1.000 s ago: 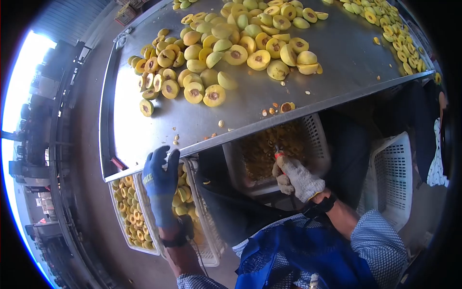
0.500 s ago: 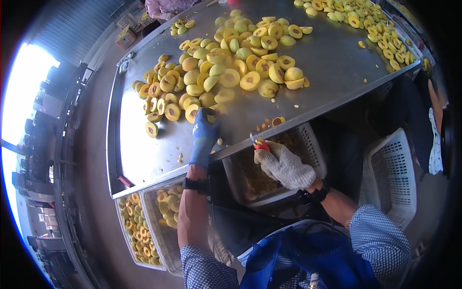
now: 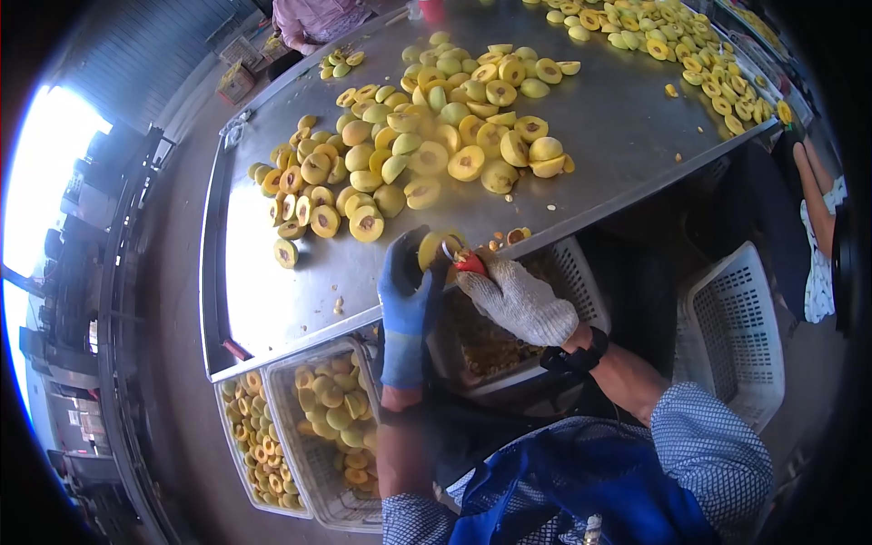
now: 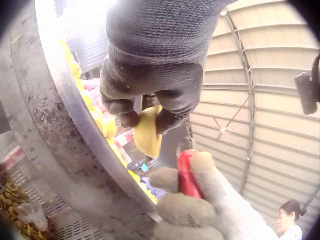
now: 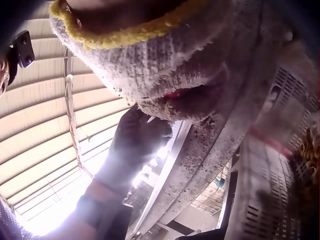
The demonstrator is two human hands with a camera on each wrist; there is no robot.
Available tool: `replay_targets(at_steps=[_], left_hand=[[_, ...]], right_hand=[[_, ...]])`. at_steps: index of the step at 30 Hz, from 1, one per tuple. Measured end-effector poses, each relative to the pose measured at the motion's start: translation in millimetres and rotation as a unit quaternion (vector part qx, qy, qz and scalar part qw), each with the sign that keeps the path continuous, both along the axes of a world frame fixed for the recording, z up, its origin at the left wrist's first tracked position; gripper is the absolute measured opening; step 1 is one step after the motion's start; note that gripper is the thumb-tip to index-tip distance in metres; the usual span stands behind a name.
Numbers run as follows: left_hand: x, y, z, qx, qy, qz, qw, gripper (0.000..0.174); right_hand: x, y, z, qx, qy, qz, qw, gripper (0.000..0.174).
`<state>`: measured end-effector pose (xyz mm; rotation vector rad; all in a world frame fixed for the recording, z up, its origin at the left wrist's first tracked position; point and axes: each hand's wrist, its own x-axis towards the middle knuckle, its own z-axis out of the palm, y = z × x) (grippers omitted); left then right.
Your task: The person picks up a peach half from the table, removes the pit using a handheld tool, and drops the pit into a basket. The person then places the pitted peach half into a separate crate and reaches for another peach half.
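The left hand [image 3: 406,304], in a blue and dark glove, pinches a yellow fruit half [image 3: 436,249] over the table's front edge. In the left wrist view the fruit half [image 4: 147,134] sits between thumb and fingertips of the left hand [image 4: 152,65]. A white knit glove covers the right hand [image 3: 522,304], whose fingers curl round the red handle [image 3: 470,262] of a small tool with a curved metal tip. That tip is close to the fruit half; contact between them cannot be told. In the right wrist view the knit glove [image 5: 150,70] hides most of the tool.
Fruit halves [image 3: 366,223] are heaped on the metal table [image 3: 581,195]. Pits and scraps lie near its front edge. Below stand a crate of fruit halves [image 3: 304,472], a crate of scraps [image 3: 590,295] and a white crate [image 3: 731,331]. Other people [image 3: 313,20] are by the table.
The left hand went from the table's edge to the heap, then drew back with a fruit half. The right hand rose from above the scrap crate and moved left to meet it.
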<state>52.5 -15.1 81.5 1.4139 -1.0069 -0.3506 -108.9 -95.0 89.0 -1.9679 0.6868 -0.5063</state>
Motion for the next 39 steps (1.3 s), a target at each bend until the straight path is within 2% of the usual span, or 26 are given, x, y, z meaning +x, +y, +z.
replay_targets(at_steps=[3, 6, 7, 10, 13, 16, 19, 22, 28, 31, 34, 37, 39], left_hand=[[-41, 6, 9, -0.033, 0.11, 0.091, 0.989, 0.041], [-41, 4, -21, 0.003, 0.088, 0.097, 0.991, 0.039], [-40, -1, -38, -0.001, -0.054, 0.145, 0.988, 0.031], [-52, -4, -33, -0.032, 0.004, 0.174, 0.984, 0.022], [-53, -2, -18, -0.016, 0.124, 0.157, 0.98, 0.016], [-54, -3, -23, -0.022, 0.03, 0.153, 0.987, 0.02], [-58, -5, -18, -0.023, 0.024, 0.164, 0.986, 0.03], [-58, -5, -20, -0.036, 0.05, 0.162, 0.985, 0.039], [-57, -10, -24, -0.047, 0.143, 0.155, 0.976, 0.037], [-57, -11, -24, -0.043, 0.143, 0.163, 0.975, 0.03], [-56, -9, -30, -0.031, 0.043, 0.167, 0.985, 0.024], [-56, -7, -25, -0.013, 0.047, 0.159, 0.986, 0.021], [-54, -7, -25, -0.002, 0.012, 0.162, 0.987, 0.022]], right_hand=[[-5, 14, 4, 0.046, -0.029, 0.017, 0.998, 0.039], [-11, 24, -9, 0.054, -0.037, 0.008, 0.998, 0.041], [-13, 24, -12, 0.052, -0.032, 0.003, 0.998, 0.041], [-19, 29, 2, 0.053, 0.015, -0.003, 0.998, 0.042], [-20, 28, 3, 0.04, 0.055, 0.017, 0.998, 0.044], [-19, 29, -1, 0.054, 0.054, 0.013, 0.997, 0.045], [-18, 28, -6, 0.084, 0.016, 0.019, 0.996, 0.046], [-17, 28, -3, 0.095, 0.032, 0.024, 0.995, 0.045], [-14, 30, -14, 0.085, 0.029, 0.011, 0.996, 0.044], [-14, 29, -17, 0.071, -0.004, 0.032, 0.997, 0.045], [-16, 23, -19, 0.088, 0.024, 0.058, 0.994, 0.047], [-17, 20, 1, 0.131, 0.065, 0.06, 0.987, 0.048], [-16, 17, 1, 0.115, 0.07, 0.063, 0.989, 0.048]])
